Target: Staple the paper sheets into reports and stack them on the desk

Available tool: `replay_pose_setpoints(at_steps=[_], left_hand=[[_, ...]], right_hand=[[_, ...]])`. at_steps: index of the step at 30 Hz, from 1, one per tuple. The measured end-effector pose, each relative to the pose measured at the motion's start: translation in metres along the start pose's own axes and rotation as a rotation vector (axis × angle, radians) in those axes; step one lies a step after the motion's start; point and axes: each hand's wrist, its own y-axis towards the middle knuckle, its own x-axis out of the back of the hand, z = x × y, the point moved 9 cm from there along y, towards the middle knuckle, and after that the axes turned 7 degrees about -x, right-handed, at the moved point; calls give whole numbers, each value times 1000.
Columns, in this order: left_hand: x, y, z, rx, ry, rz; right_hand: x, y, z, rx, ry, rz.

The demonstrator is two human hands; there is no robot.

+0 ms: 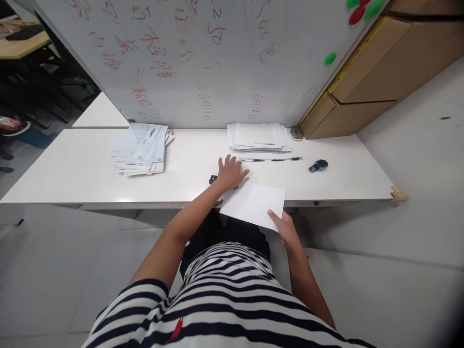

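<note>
At a white desk (197, 152), the right grip (287, 229) pinches smooth, flat white paper (253, 202); the left grip (229, 175) splays unclenched.

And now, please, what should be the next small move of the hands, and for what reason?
Probably the left hand should take the far edge of the white sheet: only the right hand grips it, near one corner, while the left is spread open close to that far edge.
</note>
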Motion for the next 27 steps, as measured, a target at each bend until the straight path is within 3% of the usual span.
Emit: replay_pose_setpoints(at_steps=[8,13,16,22,27], left_hand=[[-6,4,2,72,65,-3],[34,-9,1,-25,-129,-225],[48,-25,9,-114,-225,-237],[30,-64,43,-98,-183,-114],[23,-76,63,42,-151,-211]], right_hand=[[2,2,-9,38,-16,-59],[-3,-5,-5,50,19,-35],[-6,-10,-1,60,25,-11],[0,-14,6,43,-22,-6],[23,-20,31,65,-203,-65]])
